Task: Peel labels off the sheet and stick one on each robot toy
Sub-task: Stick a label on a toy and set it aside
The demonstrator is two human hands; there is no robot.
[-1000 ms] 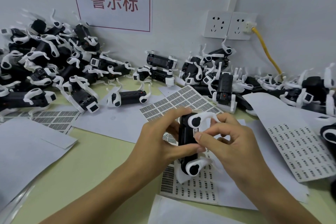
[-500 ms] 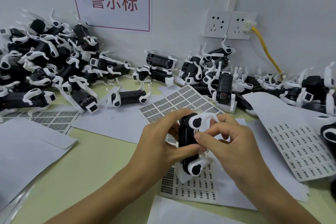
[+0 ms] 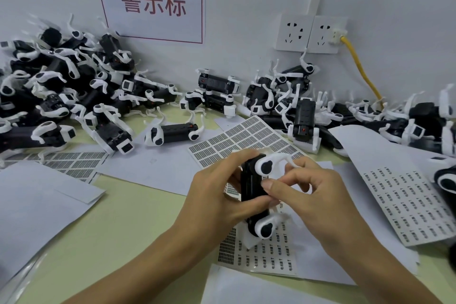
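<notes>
The sign on the wall in front of me reads 警示标 in red inside a thin red border. The print on the label sheet under my hands and on the sheet at my right is too small for me to read; the sheet further back shows only dense grey blocks.

My left hand wraps around the black body of the robot toy, fingers over its top and thumb across its lower side, holding it upright above the label sheet. My right hand pinches thumb against forefinger on the toy's right side, just below the upper white leg joint. I cannot tell whether a label sits under those fingertips; they cover the spot.

Compared with a second ago, almost nothing has moved: the toy sits in the same grip over the same sheet, my right thumb and forefinger only a touch closer to the body.

More toys lie heaped on the left and along the wall to the right. A yellow cable runs from the wall socket. Another toy at the far right edge is cut off, and my forearms leave the bottom of the view.
</notes>
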